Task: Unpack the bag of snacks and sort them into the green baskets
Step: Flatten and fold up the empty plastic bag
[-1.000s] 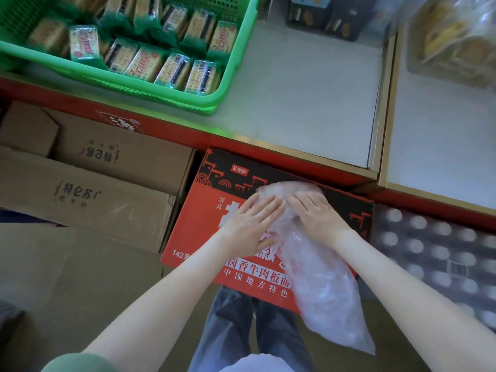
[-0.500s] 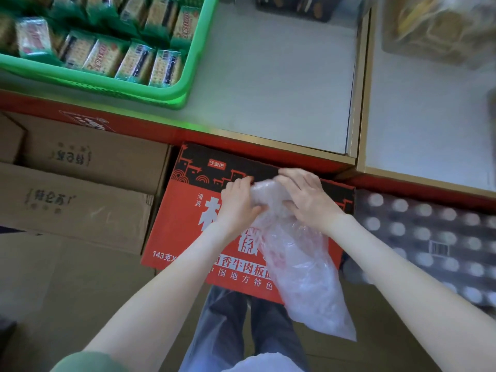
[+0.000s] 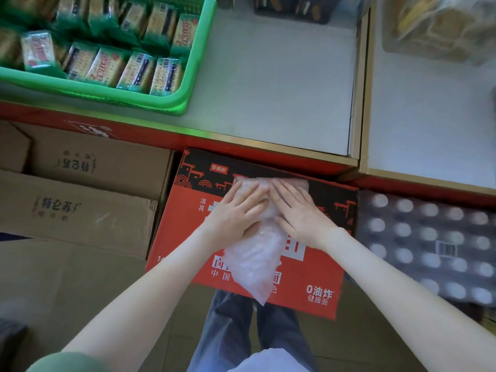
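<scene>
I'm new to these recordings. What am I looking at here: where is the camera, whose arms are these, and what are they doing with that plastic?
There is no machine here. A person works with bare hands, and the one camera sits on their head looking down, so the arms enter from the bottom. The left hand and right hand lie flat with straight fingers, pressing a clear plastic bag onto the top of a red noodle carton. The bag looks flattened and empty, and neither hand grips it. Further up, a grey shelf carries a green basket filled with rows of cracker packets. Brown cardboard boxes sit left of the carton, and a shrink-wrapped pack of bottles sits to its right.
</scene>
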### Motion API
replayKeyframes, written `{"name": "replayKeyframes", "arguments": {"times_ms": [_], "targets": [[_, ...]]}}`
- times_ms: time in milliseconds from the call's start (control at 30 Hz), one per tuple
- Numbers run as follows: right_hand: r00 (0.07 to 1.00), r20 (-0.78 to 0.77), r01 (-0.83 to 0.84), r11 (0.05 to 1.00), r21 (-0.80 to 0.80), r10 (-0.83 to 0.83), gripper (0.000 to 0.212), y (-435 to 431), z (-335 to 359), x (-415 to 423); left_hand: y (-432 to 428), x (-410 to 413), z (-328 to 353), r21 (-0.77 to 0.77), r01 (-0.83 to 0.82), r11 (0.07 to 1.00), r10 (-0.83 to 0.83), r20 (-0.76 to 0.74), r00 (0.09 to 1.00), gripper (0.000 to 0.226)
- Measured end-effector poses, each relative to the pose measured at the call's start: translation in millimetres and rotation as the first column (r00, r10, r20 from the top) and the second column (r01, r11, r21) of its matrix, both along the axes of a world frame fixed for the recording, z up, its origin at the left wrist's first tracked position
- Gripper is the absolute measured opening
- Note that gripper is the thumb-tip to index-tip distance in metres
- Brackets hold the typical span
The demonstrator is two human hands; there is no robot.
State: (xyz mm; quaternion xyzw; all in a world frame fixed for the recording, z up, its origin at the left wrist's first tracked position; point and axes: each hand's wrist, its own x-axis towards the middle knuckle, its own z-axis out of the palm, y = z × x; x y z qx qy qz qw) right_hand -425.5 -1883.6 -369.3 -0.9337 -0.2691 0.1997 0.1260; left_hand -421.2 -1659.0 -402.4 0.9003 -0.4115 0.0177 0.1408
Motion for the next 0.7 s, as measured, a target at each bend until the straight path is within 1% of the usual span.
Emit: {"name": "replayKeyframes", "arguments": {"times_ms": [33, 100, 133, 167, 200, 233, 267, 300, 333, 367, 400, 433, 500, 533, 600, 667, 700], "targets": [[0.998, -0.052, 0.021, 0.999, 0.043, -0.019, 0.063, 1.6, -0.2, -4.8, 3.8, -5.4, -3.8, -0.032, -0.01, 0.999, 0.009, -0.038, 0.999, 0.03], [0.984, -0.118, 0.151, 0.973, 0.177, -0.132, 0.056, 7.1, 0.9, -8.0, 4.6, -9.9, -4.0, -0.095, -0.071, 0.993, 0.058, -0.134, 0.989, 0.023], [0.972, -0.131, 0.222, 0.949, 0.224, -0.197, 0.054, 10.6, 1.4, -6.2, 2.5, -9.5, -1.5, -0.111, -0.123, 0.986, 0.099, -0.201, 0.975, 0.024], [0.957, -0.145, 0.279, 0.933, 0.227, -0.251, 0.056, 13.6, 1.8, -2.4, -0.6, -8.2, 1.4, -0.124, -0.192, 0.974, 0.154, -0.264, 0.952, 0.027], [0.945, -0.157, 0.312, 0.933, 0.181, -0.286, 0.061, 16.7, 3.2, 2.1, -4.6, -6.8, 5.9, -0.135, -0.285, 0.949, 0.226, -0.341, 0.913, 0.029], [0.943, -0.148, 0.314, 0.943, 0.107, -0.297, 0.064, 19.2, 4.5, 6.3, -8.6, -5.1, 10.9, -0.144, -0.401, 0.905, 0.308, -0.429, 0.849, 0.033], [0.949, -0.115, 0.298, 0.954, 0.04, -0.292, 0.066, 21.0, 5.2, 10.2, -11.8, -2.4, 17.5, -0.123, -0.521, 0.845, 0.391, -0.523, 0.758, 0.049], [0.956, -0.075, 0.285, 0.958, -0.006, -0.285, 0.066, 22.2, 6.3, 13.9, -14.1, 1.1, 23.0, -0.071, -0.608, 0.791, 0.445, -0.614, 0.652, 0.07], [0.959, -0.05, 0.279, 0.959, -0.043, -0.28, 0.068, 22.7, 7.3, 16.9, -15.8, 5.3, 27.2, -0.013, -0.66, 0.751, 0.478, -0.679, 0.557, 0.086], [0.959, -0.042, 0.276, 0.958, -0.078, -0.28, 0.069, 23.6, 8.5, 19.7, -17.2, 9.8, 30.6, 0.042, -0.675, 0.737, 0.495, -0.713, 0.497, 0.094], [0.958, -0.051, 0.275, 0.955, -0.109, -0.281, 0.069, 24.9, 10.2, 22.5, -19.2, 14.3, 34.3, 0.088, -0.667, 0.74, 0.508, -0.724, 0.467, 0.097], [0.955, -0.076, 0.275, 0.953, -0.13, -0.286, 0.067, 26.4, 11.0, 25.0, -21.2, 17.7, 36.6, 0.108, -0.657, 0.746, 0.514, -0.72, 0.466, 0.095], [0.938, -0.132, 0.308, 0.945, -0.109, -0.32, 0.061, 28.0, 13.9, 29.2, -25.5, 20.2, 40.1, 0.088, -0.634, 0.768, 0.503, -0.695, 0.513, 0.077], [0.925, -0.157, 0.34, 0.938, -0.067, -0.347, 0.057, 28.1, 16.4, 29.7, -27.0, 18.5, 42.1, 0.065, -0.619, 0.783, 0.495, -0.667, 0.557, 0.066], [0.892, -0.189, 0.423, 0.906, 0.024, -0.412, 0.042, 26.9, 20.5, 27.8, -28.4, 14.2, 41.7, 0.013, -0.6, 0.8, 0.506, -0.554, 0.662, 0.051], [0.856, -0.214, 0.498, 0.862, 0.098, -0.47, 0.033, 27.3, 25.9, 24.1, -28.4, 13.5, 40.9, -0.041, -0.615, 0.787, 0.526, -0.476, 0.705, 0.049], [0.851, -0.201, 0.513, 0.849, 0.128, -0.485, 0.03, 28.5, 28.1, 22.6, -27.9, 15.0, 42.1, -0.069, -0.629, 0.775, 0.523, -0.488, 0.698, 0.05]]}}
